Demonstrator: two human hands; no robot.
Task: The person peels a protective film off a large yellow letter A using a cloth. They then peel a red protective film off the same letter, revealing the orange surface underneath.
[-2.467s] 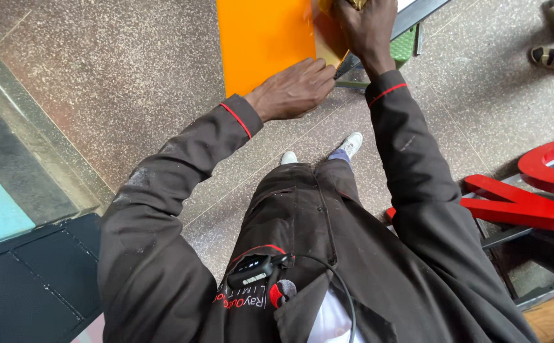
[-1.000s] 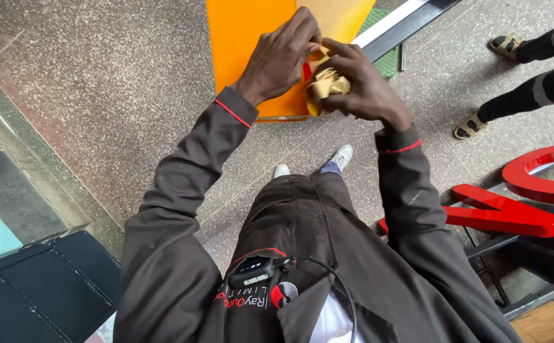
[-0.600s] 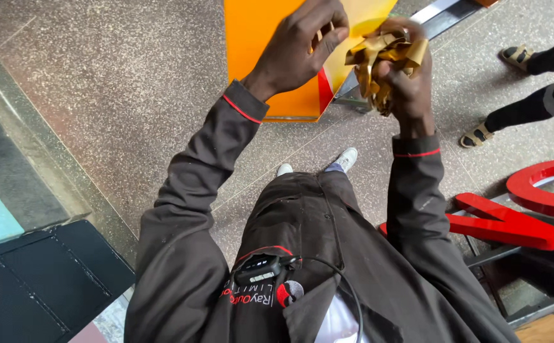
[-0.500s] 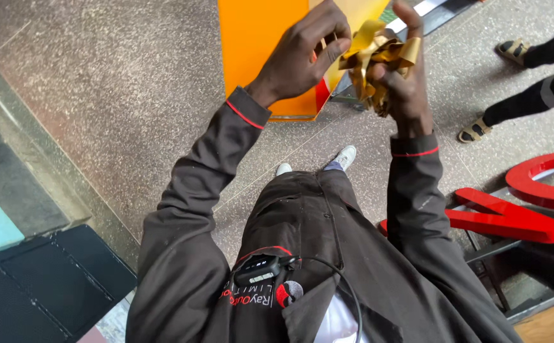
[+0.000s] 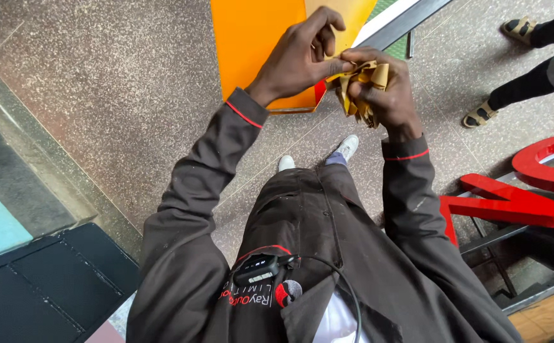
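Observation:
My right hand (image 5: 383,95) is closed around a crumpled wad of brownish-yellow paper film (image 5: 361,81). My left hand (image 5: 302,54) pinches the upper edge of the same wad between thumb and fingers. Both hands are raised in front of a large orange panel (image 5: 251,44) that lies on the speckled stone floor, with a yellow-brown backing (image 5: 348,14) at its far end and a red edge at its near corner. Dark jacket sleeves with red cuff trim cover both my arms.
Big red three-dimensional letters (image 5: 512,206) lie on a dark metal frame at the right. Another person's sandalled feet (image 5: 481,115) stand at the upper right. A black mat (image 5: 41,286) and a turquoise surface lie at the lower left. A dark metal bar (image 5: 404,22) runs beside the panel.
My hands rose from the orange panel, pulling off the film. The right hand has bunched it into a tighter wad, and the left hand has come over to pinch it.

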